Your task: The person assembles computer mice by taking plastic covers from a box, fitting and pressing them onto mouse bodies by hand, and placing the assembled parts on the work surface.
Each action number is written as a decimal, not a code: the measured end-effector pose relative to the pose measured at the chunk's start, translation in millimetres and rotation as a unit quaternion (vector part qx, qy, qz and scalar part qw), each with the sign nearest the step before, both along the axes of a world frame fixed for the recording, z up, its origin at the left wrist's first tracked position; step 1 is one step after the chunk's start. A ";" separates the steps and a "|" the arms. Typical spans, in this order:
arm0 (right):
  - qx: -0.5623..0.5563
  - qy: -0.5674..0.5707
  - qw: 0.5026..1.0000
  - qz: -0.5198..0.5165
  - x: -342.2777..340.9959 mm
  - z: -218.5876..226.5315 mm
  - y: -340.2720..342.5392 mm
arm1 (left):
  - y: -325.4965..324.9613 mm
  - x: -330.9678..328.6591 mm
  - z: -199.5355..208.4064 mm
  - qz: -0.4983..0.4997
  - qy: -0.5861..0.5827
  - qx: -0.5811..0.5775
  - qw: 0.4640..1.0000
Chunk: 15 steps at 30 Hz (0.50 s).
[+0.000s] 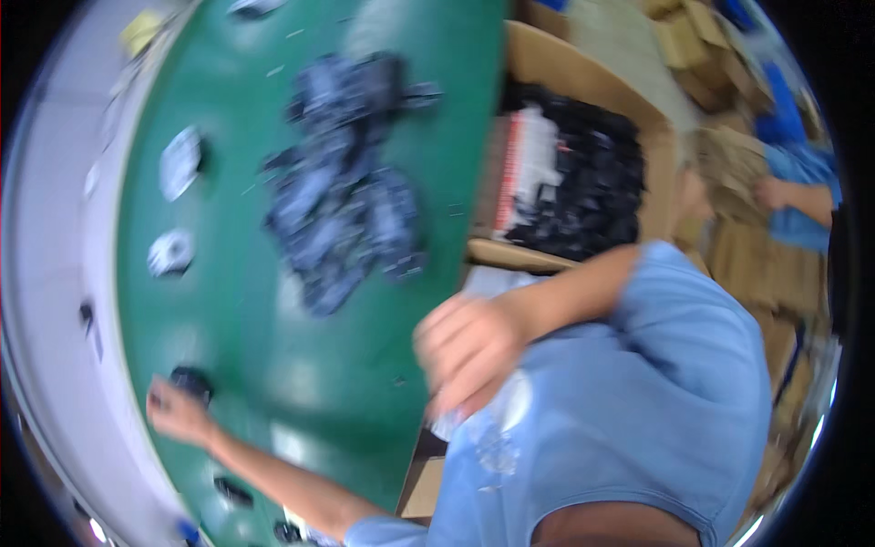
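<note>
My left hand [180,417] reaches across to the left edge of a green table [246,337], its fingers curled. Right beside it sits a dark round object [192,383]; whether my fingers grip it or something else is hidden. My right hand [472,351] is closed and blurred by motion, in front of my blue shirt at the table's right edge. Under its fingertips shows a small whitish, shiny thing [445,426] whose kind I cannot make out. Beyond both hands lies a loose heap of dark blue-grey pieces [342,182], seemingly in clear plastic.
An open cardboard box [583,64] of black pieces [597,173] adjoins the table. Two whitish bundles [180,164] [171,252] and a small black object [233,492] lie along the left edge. At right, another person's hand [775,193] touches brown cardboard [734,169].
</note>
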State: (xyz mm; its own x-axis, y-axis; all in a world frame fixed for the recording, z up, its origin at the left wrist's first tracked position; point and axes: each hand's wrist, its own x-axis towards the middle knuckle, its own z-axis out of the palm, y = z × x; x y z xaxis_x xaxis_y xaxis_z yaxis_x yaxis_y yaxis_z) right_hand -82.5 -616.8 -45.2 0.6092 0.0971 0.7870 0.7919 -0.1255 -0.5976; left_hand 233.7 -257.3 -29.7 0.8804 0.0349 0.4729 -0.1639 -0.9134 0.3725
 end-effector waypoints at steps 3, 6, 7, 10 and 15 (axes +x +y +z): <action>-0.020 0.152 0.973 -0.171 -43.7 -4.2 -77.1 | -106.7 -5.2 -1.8 -0.196 -0.051 0.113 0.973; 0.181 0.258 0.899 -0.304 -57.1 -20.7 -109.6 | -140.4 29.9 -16.5 -0.267 -0.014 0.210 0.940; 0.205 0.252 0.886 -0.330 -60.1 -31.6 -124.2 | -146.2 43.5 -20.2 -0.258 0.006 0.270 0.928; 0.218 0.253 0.853 -0.402 -89.3 -54.0 -171.1 | -160.5 85.0 -20.3 -0.287 0.097 0.315 0.899; 0.136 0.403 0.744 -0.515 -95.6 -83.5 -223.7 | -147.7 111.6 19.1 -0.228 0.365 0.322 0.843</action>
State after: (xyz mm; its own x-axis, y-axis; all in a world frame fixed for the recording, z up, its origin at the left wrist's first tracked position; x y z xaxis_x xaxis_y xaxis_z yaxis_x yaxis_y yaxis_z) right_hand -178.1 -840.5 -128.7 0.5357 -0.8438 0.0310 -0.2698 -0.2058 -0.9407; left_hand 345.3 -405.0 -10.6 0.7977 -0.4425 -0.4097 -0.4942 -0.8690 -0.0237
